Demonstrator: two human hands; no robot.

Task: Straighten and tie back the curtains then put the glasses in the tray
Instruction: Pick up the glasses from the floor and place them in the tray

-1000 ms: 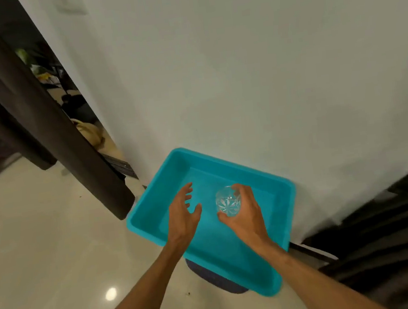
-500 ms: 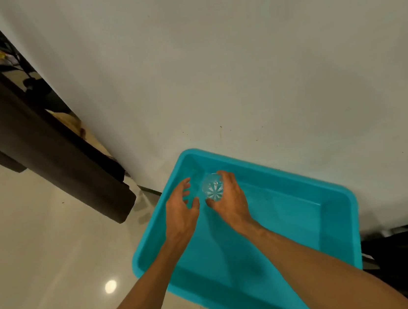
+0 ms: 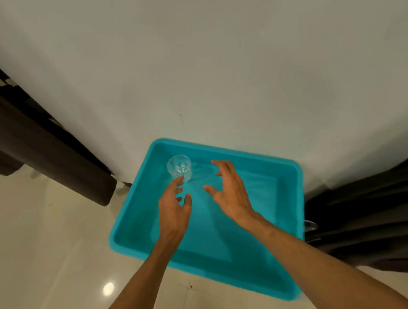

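On your far left a dark brown fabric curtain (image 3: 33,154) hangs down to the pale floor. Beside it sits the turquoise plastic tray (image 3: 204,251), and the clear cut-glass tumbler (image 3: 179,168) stands upright in its far left corner. Your left hand (image 3: 172,209) is loosely curved and holds nothing; its forefinger reaches the tumbler's base, though contact can't be confirmed. Your right hand (image 3: 230,192) is spread wide over the tray's middle, apart from the tumbler, also empty. Just past the tray's right rim a small clear shape (image 3: 309,224) peeks out against the second dark curtain (image 3: 384,209); it may be another glass. You seem to be in the glasses step, one placed. Next, fetch any remaining glass and set it down gently beside the first.
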